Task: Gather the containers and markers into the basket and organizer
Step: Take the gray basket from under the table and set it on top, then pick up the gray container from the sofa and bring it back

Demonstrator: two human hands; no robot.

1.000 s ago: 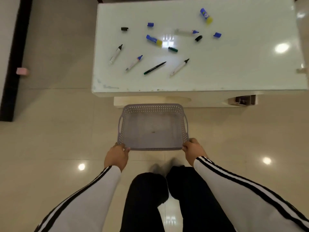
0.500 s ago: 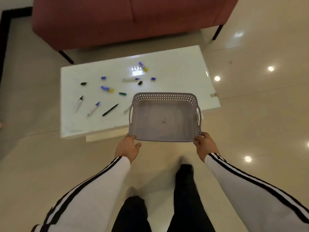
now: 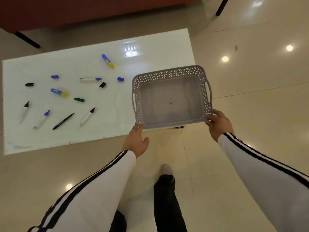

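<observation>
An empty grey perforated basket (image 3: 172,76) hangs in the air over the right end of the white table (image 3: 150,54). My left hand (image 3: 136,141) grips its near left corner and my right hand (image 3: 218,123) grips its near right corner. Scattered on the table's left half lie several markers, among them a blue-and-yellow one (image 3: 108,61), a second blue-and-yellow one (image 3: 59,92), a thin black pen (image 3: 63,121) and a white marker with a black tip (image 3: 87,116). Loose caps lie between them, such as a blue cap (image 3: 120,79) and a green cap (image 3: 79,99).
A dark red sofa (image 3: 83,10) on black legs stands behind the table. Glossy beige floor tiles surround the table, with bare floor to the right. My dark trouser leg and sock (image 3: 165,171) are below the basket.
The basket has come up from the floor and moved forward and right, over the table's right end. Both hands kept hold of its near corners while I stood up and stepped closer.
</observation>
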